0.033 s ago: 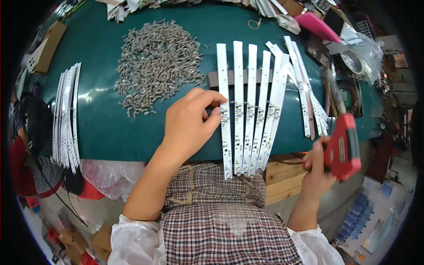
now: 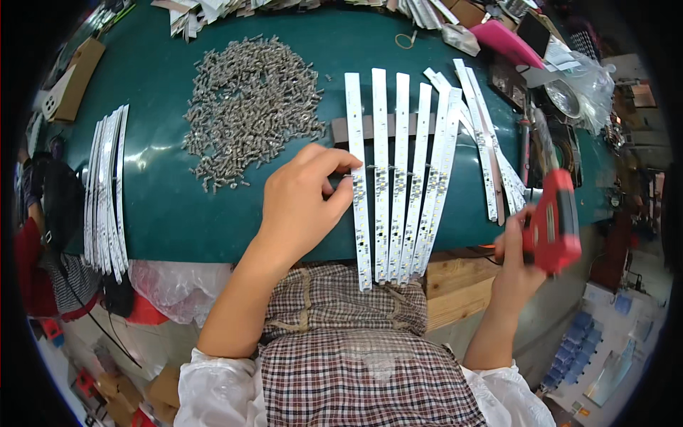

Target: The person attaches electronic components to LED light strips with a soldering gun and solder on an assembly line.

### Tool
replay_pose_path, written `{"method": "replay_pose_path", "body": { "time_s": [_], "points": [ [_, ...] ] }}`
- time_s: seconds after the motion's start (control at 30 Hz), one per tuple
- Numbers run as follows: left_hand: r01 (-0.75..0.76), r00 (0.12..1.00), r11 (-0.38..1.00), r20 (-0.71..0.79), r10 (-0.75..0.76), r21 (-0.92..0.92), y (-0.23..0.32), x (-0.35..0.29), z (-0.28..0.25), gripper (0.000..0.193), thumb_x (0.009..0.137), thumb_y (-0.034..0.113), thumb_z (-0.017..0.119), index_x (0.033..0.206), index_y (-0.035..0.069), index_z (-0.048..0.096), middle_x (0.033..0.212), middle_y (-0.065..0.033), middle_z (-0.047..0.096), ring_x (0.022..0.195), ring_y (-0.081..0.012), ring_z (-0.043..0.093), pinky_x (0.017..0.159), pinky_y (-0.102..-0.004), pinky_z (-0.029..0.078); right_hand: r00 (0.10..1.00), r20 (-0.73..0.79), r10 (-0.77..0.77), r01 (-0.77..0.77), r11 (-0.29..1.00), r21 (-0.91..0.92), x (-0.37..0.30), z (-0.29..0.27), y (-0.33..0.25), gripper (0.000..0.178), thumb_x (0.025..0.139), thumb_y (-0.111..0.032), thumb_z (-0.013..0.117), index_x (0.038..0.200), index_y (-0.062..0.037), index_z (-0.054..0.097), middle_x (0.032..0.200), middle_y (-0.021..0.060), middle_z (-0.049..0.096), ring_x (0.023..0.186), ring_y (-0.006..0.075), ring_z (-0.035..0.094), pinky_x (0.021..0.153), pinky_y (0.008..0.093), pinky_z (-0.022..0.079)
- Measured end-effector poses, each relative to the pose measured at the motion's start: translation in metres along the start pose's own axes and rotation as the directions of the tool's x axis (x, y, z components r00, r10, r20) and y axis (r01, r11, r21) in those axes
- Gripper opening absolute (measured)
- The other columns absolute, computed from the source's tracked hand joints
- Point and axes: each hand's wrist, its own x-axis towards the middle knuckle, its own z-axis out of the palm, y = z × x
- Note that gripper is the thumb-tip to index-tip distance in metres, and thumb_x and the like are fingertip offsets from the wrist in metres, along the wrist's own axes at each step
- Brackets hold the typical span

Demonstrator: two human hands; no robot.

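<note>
Several narrow white LED light strips [image 2: 380, 142] lie in a fan in front of me, their near ends jutting past the table edge. At the left edge of the leftmost strip [image 2: 360, 228], my left hand [image 2: 302, 196] is closed, thumb and forefinger almost meeting around something too small to make out. Small dark bits show between the strips, level with those fingertips. To the right, my right hand [image 2: 519, 260] is wrapped round a red and black pistol-shaped tool [image 2: 558, 220], raised and slightly blurred. A grey bar [image 2: 341, 132] lies crosswise under the strips.
A heap of small metal parts [image 2: 252, 107] covers the green table [image 2: 178, 228] at centre-left. More strips lie at far left [image 2: 107, 192] and, crossed, at right [image 2: 491, 153]. A pink object [image 2: 505, 43], a plastic bag [image 2: 594, 92] and paper pieces [image 2: 213, 14] crowd the far side.
The red tool and my right hand have risen slightly, away from me. My left hand keeps its pinch at the leftmost strip. The whole view has shifted a little.
</note>
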Motion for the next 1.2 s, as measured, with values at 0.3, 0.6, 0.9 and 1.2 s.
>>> {"method": "replay_pose_path", "body": {
  "time_s": [0.3, 0.6, 0.9, 1.2],
  "points": [
    [0.133, 0.984, 0.969, 0.142, -0.105, -0.210, 0.015, -0.012, 0.006, 0.047, 0.076, -0.004, 0.072, 0.121, 0.004, 0.059, 0.121, -0.0101, 0.053, 0.075, -0.0145, 0.069, 0.063, -0.0242, 0.055, 0.889, 0.118, -0.443, 0.394, 0.608, -0.689, 0.086, 0.041, 0.043, 0.049, 0.072, -0.006, 0.076, 0.114, -0.0082, 0.050, 0.106, 0.0132, 0.055, 0.092, 0.0393, 0.060, 0.075, 0.0448, 0.049],
    [0.128, 0.991, 0.968, 0.071, -0.115, -0.214, 0.018, -0.016, 0.017, 0.043, 0.078, 0.001, 0.073, 0.119, 0.004, 0.059, 0.119, -0.0091, 0.053, 0.073, -0.0137, 0.069, 0.062, -0.0242, 0.055, 0.905, 0.096, -0.415, 0.329, 0.538, -0.776, 0.104, 0.054, 0.055, 0.047, 0.075, -0.009, 0.075, 0.114, -0.0089, 0.049, 0.108, 0.0150, 0.055, 0.092, 0.0414, 0.061, 0.073, 0.0478, 0.050],
    [0.065, 0.957, 0.939, -0.287, 0.037, 0.337, -0.013, 0.004, -0.027, 0.012, 0.076, 0.011, 0.075, 0.084, 0.010, 0.066, 0.080, -0.0020, 0.061, 0.059, -0.0156, 0.060, 0.057, -0.0299, 0.048, 0.949, -0.022, -0.314, 0.226, 0.729, -0.645, 0.104, 0.021, 0.044, 0.048, 0.075, -0.006, 0.075, 0.117, -0.0038, 0.052, 0.101, 0.0102, 0.061, 0.085, 0.0241, 0.061, 0.077, 0.0356, 0.050],
    [-0.002, 0.956, 0.903, -0.265, 0.128, 0.430, -0.019, 0.031, -0.016, 0.013, 0.073, 0.015, 0.076, 0.075, 0.009, 0.065, 0.076, -0.0050, 0.060, 0.073, -0.0239, 0.062, 0.065, -0.0364, 0.050, 0.944, -0.183, -0.274, 0.230, 0.946, -0.230, 0.059, -0.007, -0.001, 0.045, 0.081, 0.009, 0.071, 0.123, 0.0027, 0.056, 0.107, 0.0055, 0.062, 0.091, 0.0104, 0.059, 0.083, 0.0244, 0.048]
  ]
}}
